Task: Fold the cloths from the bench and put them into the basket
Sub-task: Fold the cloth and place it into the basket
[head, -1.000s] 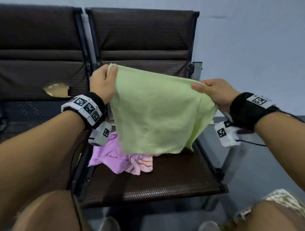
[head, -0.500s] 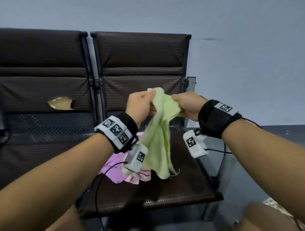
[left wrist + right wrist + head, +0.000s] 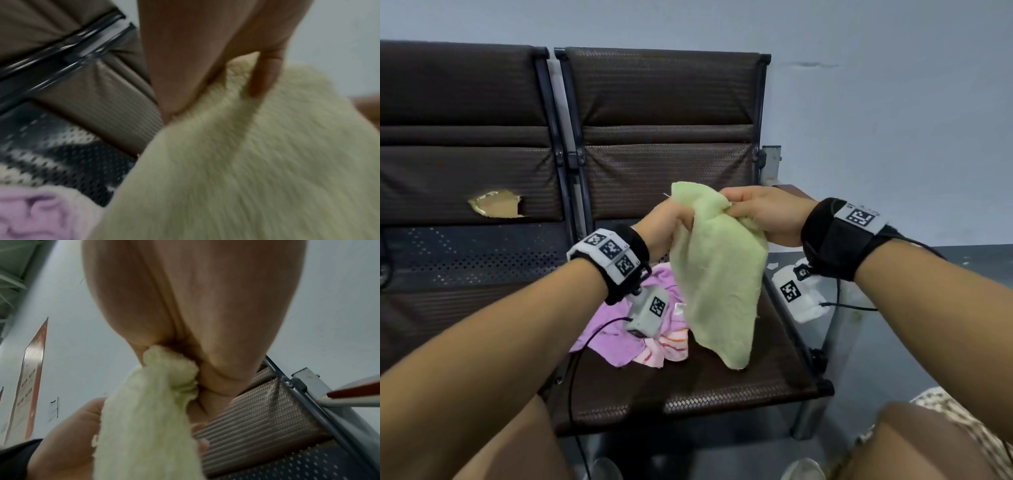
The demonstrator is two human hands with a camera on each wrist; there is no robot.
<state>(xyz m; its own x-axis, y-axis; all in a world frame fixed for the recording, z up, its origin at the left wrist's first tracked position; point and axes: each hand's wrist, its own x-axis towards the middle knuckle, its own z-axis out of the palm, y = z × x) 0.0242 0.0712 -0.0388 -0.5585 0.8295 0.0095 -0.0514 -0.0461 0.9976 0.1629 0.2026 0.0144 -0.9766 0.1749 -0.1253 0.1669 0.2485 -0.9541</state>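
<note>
Up front, both hands meet above the seat: the left hand (image 3: 666, 224) and right hand (image 3: 763, 214) each pinch the green cloth (image 3: 719, 274) at its top, fingers clamped on bunched corners, so the halves hang doubled, probably a first fold. Beneath it, a purple cloth (image 3: 613, 329) and a striped one (image 3: 667, 346) wait on the bench (image 3: 722, 387). No basket is in view. Behind, a torn backrest (image 3: 494, 204).

3 cloths: 1 green (image 3: 719, 274), 1 purple (image 3: 609, 329), 1 pink striped (image 3: 667, 349); 2 bench seats (image 3: 688, 387); 2 hands (image 3: 664, 226)
</note>
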